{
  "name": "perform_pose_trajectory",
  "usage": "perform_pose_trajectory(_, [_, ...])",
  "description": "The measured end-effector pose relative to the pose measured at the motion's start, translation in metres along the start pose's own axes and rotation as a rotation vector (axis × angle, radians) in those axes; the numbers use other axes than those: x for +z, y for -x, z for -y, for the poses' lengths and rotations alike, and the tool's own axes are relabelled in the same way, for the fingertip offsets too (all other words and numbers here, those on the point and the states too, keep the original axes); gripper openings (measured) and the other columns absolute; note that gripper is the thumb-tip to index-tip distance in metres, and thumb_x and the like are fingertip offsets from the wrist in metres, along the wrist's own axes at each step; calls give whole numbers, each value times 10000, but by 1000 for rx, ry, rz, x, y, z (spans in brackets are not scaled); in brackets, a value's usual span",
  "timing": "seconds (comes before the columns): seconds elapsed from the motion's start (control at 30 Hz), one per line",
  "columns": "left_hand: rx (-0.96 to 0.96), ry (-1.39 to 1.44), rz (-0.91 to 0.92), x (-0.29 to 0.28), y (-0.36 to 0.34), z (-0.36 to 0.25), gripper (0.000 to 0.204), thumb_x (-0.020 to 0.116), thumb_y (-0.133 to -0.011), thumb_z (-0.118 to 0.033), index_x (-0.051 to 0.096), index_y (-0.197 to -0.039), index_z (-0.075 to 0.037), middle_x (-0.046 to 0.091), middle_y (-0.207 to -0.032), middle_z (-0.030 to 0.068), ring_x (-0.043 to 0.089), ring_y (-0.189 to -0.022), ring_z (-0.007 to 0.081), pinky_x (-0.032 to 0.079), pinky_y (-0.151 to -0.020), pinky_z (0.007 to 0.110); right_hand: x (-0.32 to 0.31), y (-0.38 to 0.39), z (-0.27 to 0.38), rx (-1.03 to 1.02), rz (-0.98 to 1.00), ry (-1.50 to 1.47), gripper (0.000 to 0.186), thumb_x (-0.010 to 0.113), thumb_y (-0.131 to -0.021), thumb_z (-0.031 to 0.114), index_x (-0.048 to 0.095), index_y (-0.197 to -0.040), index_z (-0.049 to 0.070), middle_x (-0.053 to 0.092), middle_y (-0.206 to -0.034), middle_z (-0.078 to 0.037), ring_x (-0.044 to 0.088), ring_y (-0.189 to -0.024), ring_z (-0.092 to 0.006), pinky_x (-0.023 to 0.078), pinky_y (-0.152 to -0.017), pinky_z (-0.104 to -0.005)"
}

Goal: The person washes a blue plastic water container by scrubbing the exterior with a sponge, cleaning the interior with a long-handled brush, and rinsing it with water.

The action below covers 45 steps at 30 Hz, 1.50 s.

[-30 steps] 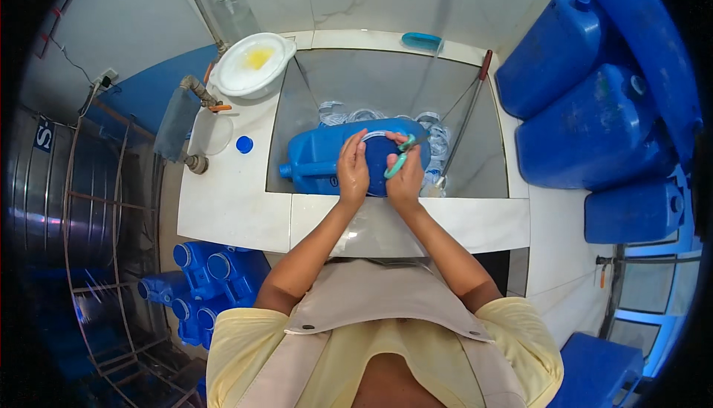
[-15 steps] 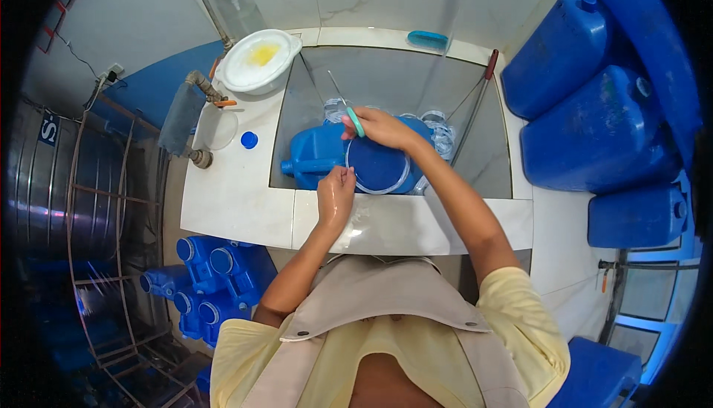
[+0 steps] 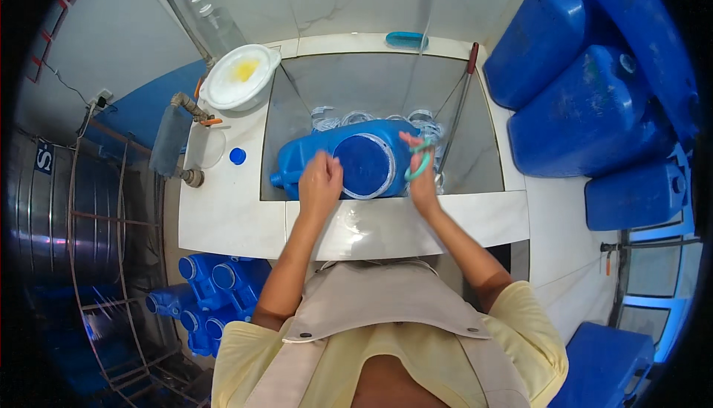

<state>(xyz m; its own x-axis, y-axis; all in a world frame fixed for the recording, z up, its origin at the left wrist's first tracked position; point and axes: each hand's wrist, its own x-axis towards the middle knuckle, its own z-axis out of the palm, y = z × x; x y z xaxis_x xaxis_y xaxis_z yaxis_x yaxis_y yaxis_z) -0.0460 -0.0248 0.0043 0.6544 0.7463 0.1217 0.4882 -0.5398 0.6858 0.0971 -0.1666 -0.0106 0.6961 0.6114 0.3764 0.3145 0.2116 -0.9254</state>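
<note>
A blue water jug (image 3: 308, 148) lies in the sink, its wide round blue lid (image 3: 364, 164) turned up toward me. A whitish band (image 3: 391, 157) rings the lid's rim. At the lid's left edge is my left hand (image 3: 319, 183), fingers curled closed; what they pinch, if anything, is hidden. My right hand (image 3: 422, 185) is by the jug's right end, holding scissors with teal handles (image 3: 418, 170); their blades cannot be made out. Behind the jug, several clear plastic pieces (image 3: 356, 117) lie in the sink, partly covered.
On the left ledge are a white lidded tub (image 3: 230, 92), a small blue cap (image 3: 238, 156) and a tap pipe (image 3: 189, 103). A teal brush (image 3: 406, 39) and a red-handled rod (image 3: 472, 59) are at the back. Blue containers (image 3: 575, 118) crowd the right; more jugs (image 3: 223, 289) stand lower left.
My right hand and the scissors have moved from above the lid to its right side and lower. The left hand has shifted slightly left and up. The view has tilted a little.
</note>
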Motion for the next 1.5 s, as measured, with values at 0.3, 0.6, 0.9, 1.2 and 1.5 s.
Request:
perform_pose_trajectory(0.3, [-171,775,-134,46,7,7,372,488,-902,-99,443,-1260,-12,518,-1198,166,481,-1122,225,360,-951,300,55,-11,10,-34,-19,361,382,518,-891,312,437,-1136,30,552,-1101,-171,514,-1087,-335,387,-914,-385])
perform_pose_trajectory(0.6, [-564,765,465,10,50,-8,519,621,-835,-188,406,-1242,51,476,-1232,120,445,-1135,174,358,-944,301,72,-113,9,245,922,96,359,550,-872,378,552,-967,32,640,-839,-99,604,-820,-172,448,-702,-274])
perform_pose_trajectory(0.9, [166,324,-17,11,-12,15,581,665,-773,-201,429,-1250,31,479,-1217,229,466,-1137,349,357,-975,361,39,-36,18,34,76,115,300,503,-916,270,452,-1064,15,599,-1048,-146,566,-1031,-256,426,-877,-357])
perform_pose_trajectory(1.2, [-279,554,13,36,4,30,477,705,-770,-153,455,-1110,69,611,-934,166,608,-812,208,484,-739,290,59,-62,28,32,423,485,333,574,-847,354,468,-1004,81,622,-852,-169,591,-819,-381,453,-648,-424])
perform_pose_trajectory(1.5, [-800,1365,475,7,28,-2,432,603,-867,-224,405,-1171,9,581,-991,123,604,-868,194,529,-769,313,106,-135,-3,355,1408,210,438,508,-888,433,578,-917,1,649,-827,-68,599,-805,-135,457,-728,-270])
